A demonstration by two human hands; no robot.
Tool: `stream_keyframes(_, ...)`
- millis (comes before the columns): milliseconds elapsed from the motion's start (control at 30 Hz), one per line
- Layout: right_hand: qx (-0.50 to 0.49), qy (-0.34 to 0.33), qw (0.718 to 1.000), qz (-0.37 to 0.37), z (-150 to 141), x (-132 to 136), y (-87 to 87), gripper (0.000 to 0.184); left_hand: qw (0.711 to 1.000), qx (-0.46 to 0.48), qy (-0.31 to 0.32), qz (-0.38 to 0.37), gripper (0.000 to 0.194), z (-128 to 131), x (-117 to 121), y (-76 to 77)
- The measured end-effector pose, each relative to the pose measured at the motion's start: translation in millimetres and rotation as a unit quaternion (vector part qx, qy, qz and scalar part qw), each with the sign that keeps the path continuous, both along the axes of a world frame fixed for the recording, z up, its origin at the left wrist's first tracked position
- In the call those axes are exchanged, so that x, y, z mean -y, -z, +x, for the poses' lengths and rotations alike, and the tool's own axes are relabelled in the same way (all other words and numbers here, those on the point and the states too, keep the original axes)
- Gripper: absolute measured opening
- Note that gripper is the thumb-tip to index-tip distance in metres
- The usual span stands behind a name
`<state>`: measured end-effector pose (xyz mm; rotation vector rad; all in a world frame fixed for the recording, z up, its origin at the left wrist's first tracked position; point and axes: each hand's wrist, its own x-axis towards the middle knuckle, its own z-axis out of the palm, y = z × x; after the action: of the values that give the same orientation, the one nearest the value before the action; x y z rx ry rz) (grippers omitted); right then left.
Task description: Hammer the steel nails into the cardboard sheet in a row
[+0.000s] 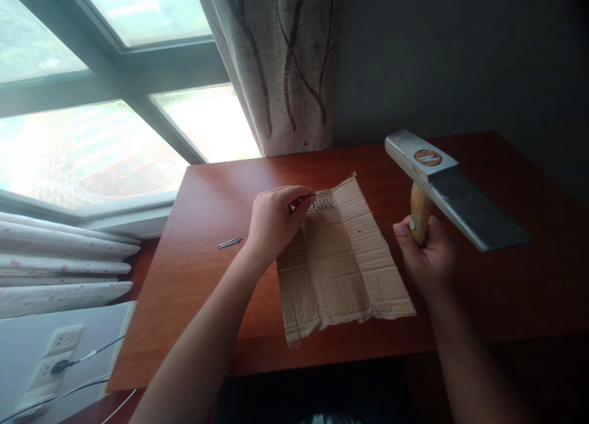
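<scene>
Part of the cardboard [338,277] hides behind the left hand [280,218].

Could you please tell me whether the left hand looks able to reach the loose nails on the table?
Probably yes: the loose nails lie on the table beside the left hand, with nothing visible in between, though its pinched fingers, now over the cardboard, may need freeing first.

The 1 head-worn camera looks forward and down across a flat, reddish-brown wooden table [197,215], near enough to show the bare left hand [277,218] and bare right hand [430,258]. Its field reaches left to a grey-framed glass window [119,72] and ahead to a beige, branch-patterned cloth curtain [304,68].
</scene>
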<state>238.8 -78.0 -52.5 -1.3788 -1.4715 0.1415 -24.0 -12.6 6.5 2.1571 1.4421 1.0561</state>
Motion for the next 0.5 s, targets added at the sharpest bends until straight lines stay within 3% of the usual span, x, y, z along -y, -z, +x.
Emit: stream_keyframes(500,0.011,-0.008,0.999,-0.035,9.5,2.1,9.6,0.013,1.000,0.003,0.005,-0.007,0.020,0.1,0.1,-0.3)
